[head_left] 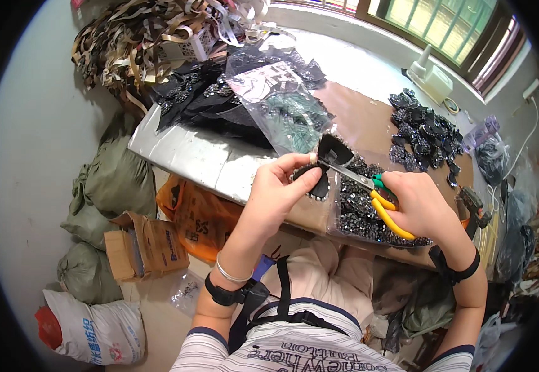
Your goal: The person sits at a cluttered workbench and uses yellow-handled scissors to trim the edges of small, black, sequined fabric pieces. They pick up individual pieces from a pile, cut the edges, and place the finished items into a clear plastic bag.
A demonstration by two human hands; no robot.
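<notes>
Between the thumb and fingers of my left hand (286, 181) is a black bow-shaped piece (334, 150) edged with small shiny beads. My right hand (419, 201) grips scissors (386, 214) with yellow and green handles. Their blades reach to the middle of the bow, where a small pale bit shows; whether they touch it I cannot tell. Just beneath the scissors, at the table's near edge, lies a clear bag (369, 214) of dark glittering pieces. Beyond my left hand rests a clear bag (291, 115) with greenish contents.
A heap of black sparkling pieces (423, 131) sits at the table's right. Black fabric pieces (210, 96) cover its far left. A white bottle (431, 77) stands by the window. On the floor at left are a cardboard box (148, 248), an orange bag (198, 217) and several sacks (117, 177).
</notes>
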